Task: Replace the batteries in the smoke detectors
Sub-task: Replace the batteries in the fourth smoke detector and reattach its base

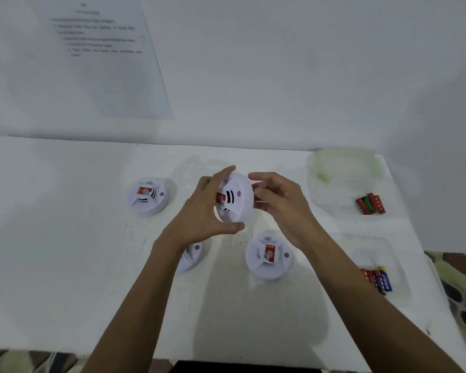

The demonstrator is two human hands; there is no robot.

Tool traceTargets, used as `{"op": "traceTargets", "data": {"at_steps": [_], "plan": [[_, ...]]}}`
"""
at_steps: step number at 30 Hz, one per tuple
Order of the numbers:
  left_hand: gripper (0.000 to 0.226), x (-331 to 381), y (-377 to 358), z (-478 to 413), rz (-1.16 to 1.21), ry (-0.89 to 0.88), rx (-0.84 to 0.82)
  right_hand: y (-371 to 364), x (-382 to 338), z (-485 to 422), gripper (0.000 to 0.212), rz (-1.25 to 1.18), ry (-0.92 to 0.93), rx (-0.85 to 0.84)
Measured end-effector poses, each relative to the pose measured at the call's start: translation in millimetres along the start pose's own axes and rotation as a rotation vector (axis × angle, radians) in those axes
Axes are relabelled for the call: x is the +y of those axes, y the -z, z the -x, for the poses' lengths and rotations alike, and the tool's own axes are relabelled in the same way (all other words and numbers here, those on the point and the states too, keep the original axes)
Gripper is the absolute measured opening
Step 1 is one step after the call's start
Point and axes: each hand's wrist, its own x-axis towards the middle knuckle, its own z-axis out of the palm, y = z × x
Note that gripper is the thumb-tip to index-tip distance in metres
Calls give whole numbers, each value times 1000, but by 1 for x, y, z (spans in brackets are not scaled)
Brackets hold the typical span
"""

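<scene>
A white round smoke detector (236, 199) with a red label is held tilted above the table, face toward me. My left hand (205, 211) grips its left side and front rim, while my right hand (277, 203) grips its right edge. A second detector (147, 196) rests at the left. A third one (268, 255) lies in front, below my right wrist. Another detector (193, 255) is partly hidden under my left forearm. Red and green batteries (370, 203) lie in a clear tray at the right; red and blue batteries (377, 278) lie in a nearer tray.
The white table (65, 238) ends at a wall carrying a printed sheet (102, 49). A clear container (345, 164) stands at the back right corner. Patterned floor shows past the table's right edge.
</scene>
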Motion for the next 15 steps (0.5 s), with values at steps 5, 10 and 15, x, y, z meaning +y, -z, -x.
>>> {"op": "traceTargets", "data": {"at_steps": [5,10,15], "plan": [[102,41,-15,22,235,-112,35,18,-6,40,22,166,-19,46],[106,75,-34,33,271,-184,17,41,-19,77,24,63,-30,53],[106,100,-53,38,156,-172,35,73,-21,105,27,256,116,166]]}}
